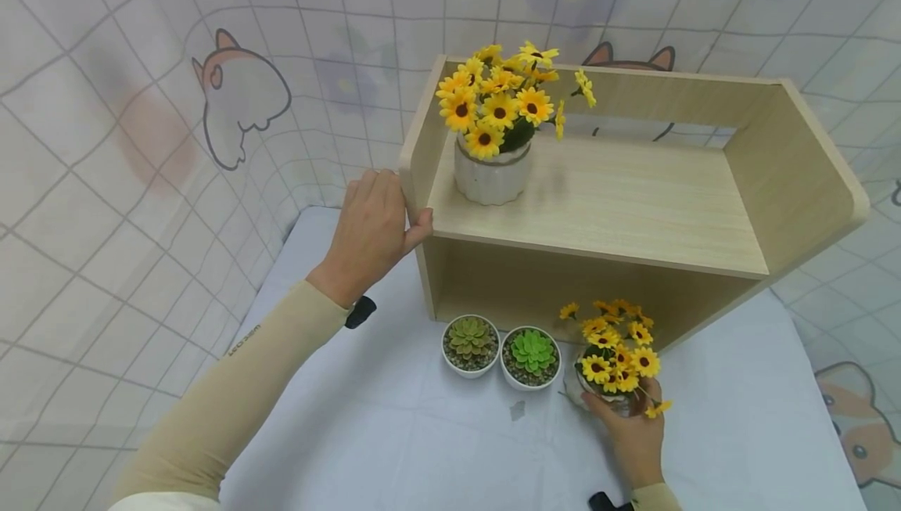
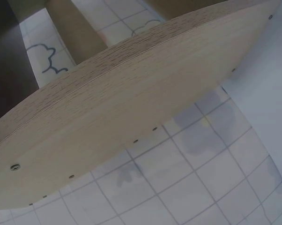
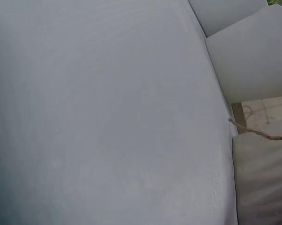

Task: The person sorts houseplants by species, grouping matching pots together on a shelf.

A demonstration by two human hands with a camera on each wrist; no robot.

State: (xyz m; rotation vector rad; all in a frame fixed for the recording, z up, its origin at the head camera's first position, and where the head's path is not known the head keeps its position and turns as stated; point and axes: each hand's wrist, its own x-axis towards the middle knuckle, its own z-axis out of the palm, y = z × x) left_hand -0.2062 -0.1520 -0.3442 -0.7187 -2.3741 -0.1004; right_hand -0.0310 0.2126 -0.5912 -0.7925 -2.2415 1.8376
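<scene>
A pale wooden two-level shelf [image 1: 633, 182] stands on the table. My left hand [image 1: 373, 217] grips its left side panel [image 2: 131, 103], thumb over the front edge and fingers along the outside. On the upper level sits a ribbed white pot [image 1: 493, 176] of yellow daisies [image 1: 500, 108]. My right hand [image 1: 637, 433] holds a second potted yellow daisy plant [image 1: 619, 350] from its near right side. In the right wrist view that plant's pale pot [image 3: 263, 173] shows with twine [image 3: 260, 133] sticking out; the hand is out of frame there.
Two white bowls of succulents, one dull green [image 1: 472, 339] and one bright green [image 1: 533, 353], stand side by side before the shelf's lower opening, left of the held pot. A white cloth [image 1: 436, 448] covers the table. A gridded curtain [image 1: 338, 49] hangs behind.
</scene>
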